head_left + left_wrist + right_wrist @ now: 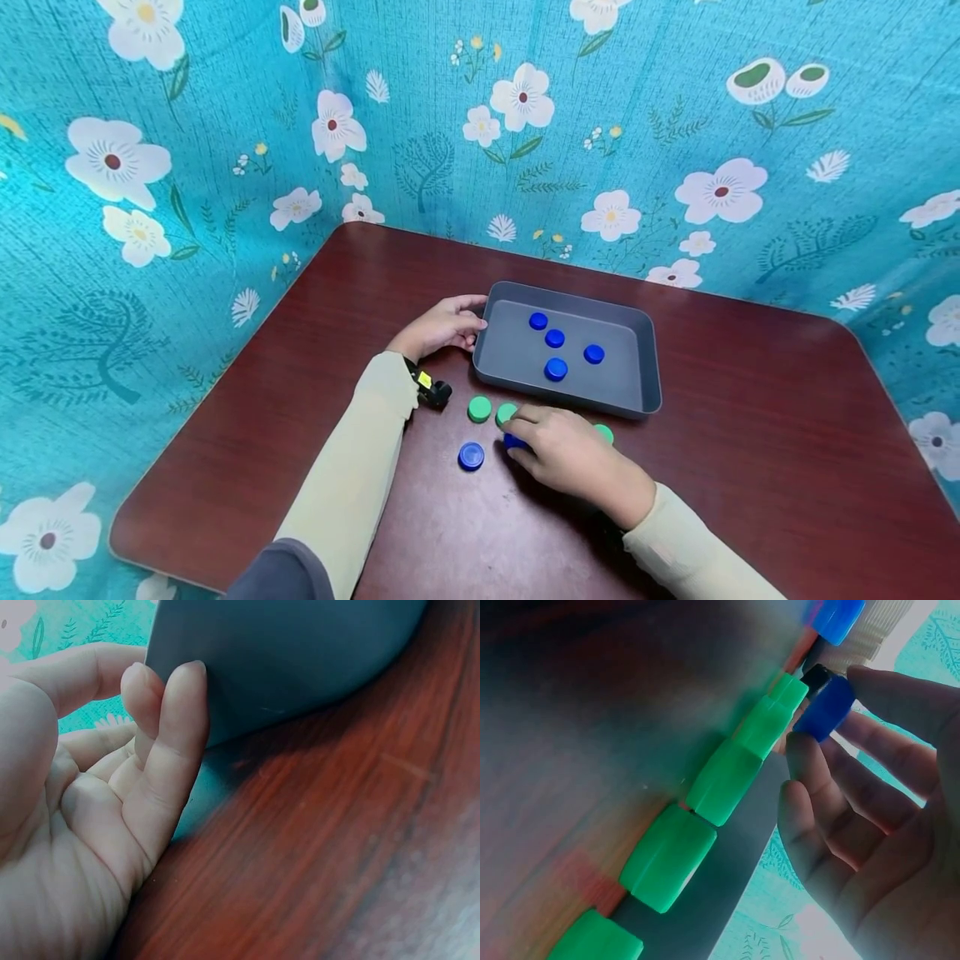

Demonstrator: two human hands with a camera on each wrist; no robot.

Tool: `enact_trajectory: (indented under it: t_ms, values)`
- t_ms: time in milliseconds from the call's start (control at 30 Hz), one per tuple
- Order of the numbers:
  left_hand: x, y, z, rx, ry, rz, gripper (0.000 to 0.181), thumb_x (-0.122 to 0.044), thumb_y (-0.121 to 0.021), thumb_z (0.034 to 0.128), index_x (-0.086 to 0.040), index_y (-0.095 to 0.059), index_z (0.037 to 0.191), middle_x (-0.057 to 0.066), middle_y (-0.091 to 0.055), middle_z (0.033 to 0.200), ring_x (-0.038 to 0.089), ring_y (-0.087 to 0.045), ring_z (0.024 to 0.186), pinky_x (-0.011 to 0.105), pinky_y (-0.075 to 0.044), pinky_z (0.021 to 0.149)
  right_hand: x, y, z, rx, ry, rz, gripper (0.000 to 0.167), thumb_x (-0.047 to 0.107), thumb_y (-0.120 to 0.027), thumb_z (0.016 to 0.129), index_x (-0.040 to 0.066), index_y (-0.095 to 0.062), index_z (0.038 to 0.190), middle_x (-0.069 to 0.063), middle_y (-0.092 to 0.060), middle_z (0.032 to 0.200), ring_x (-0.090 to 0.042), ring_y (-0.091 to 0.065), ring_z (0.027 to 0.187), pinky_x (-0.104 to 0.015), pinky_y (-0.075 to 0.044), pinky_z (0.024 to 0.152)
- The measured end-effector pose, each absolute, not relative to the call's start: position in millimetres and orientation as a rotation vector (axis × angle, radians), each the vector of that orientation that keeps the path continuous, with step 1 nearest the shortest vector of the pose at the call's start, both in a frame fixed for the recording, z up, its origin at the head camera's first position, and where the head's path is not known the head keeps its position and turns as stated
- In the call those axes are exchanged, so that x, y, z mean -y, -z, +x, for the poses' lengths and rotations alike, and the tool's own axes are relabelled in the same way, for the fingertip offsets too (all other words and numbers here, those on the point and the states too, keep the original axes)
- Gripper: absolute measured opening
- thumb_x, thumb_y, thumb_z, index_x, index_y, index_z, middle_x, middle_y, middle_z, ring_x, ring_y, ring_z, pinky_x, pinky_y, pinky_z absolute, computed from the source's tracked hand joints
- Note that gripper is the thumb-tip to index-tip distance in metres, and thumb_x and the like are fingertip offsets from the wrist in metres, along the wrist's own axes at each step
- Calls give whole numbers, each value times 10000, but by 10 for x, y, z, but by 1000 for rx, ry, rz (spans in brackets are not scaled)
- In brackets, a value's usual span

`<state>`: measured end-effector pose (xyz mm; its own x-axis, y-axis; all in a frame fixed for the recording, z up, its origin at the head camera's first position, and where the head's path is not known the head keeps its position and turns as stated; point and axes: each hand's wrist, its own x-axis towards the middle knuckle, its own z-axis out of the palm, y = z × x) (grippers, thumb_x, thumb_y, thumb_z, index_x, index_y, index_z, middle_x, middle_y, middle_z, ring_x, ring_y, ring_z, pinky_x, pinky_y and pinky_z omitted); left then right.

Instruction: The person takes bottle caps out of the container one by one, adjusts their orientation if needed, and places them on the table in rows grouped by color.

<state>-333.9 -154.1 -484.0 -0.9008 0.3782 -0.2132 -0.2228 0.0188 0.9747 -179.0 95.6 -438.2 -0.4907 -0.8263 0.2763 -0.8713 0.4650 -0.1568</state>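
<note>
My left hand (444,324) grips the left end of a dark grey rectangular tray (648,367). In the left wrist view, two fingertips rest on the tray's outer wall (300,660), while another finger passes behind its edge. My right hand (573,454) pinches a blue bottle cap (826,709) between thumb and fingers, just in front of the tray. Green caps (479,408) stand in a row on the table along the tray's near side, some hidden by the right hand in the head view. A further blue cap (471,456) lies nearer me. Several blue caps (555,369) sit inside the tray.
The dark red-brown wooden table (750,467) has rounded corners. A blue floral curtain (420,100) hangs behind it and at the sides. A black wrist device with a yellow label (425,379) is strapped on the left wrist, close to the green caps.
</note>
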Motion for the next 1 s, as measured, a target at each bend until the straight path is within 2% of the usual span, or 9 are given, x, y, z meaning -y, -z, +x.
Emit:
enact_trajectory:
  t_ms: [667,1000]
  values:
    - [1509,4806,-3336,-1896,-1930,161,616,-63,-620,945,-119,-363,1502,108,-565,762,197,-529,607,300,-549,605,-934,4337,-1743,2591,-346,1590,241,192,-760,848,88,-710,1060,12,-649,981,-133,-636,851,-329,-543,732]
    - [1546,4856,-3329,-1890,-1933,135,603,-60,-621,945,-141,-382,1492,119,-575,784,201,-529,612,298,-546,604,-864,4362,-1709,2602,-337,1648,184,175,-754,845,97,-698,1002,45,-615,895,-107,-601,783,-302,-525,691]
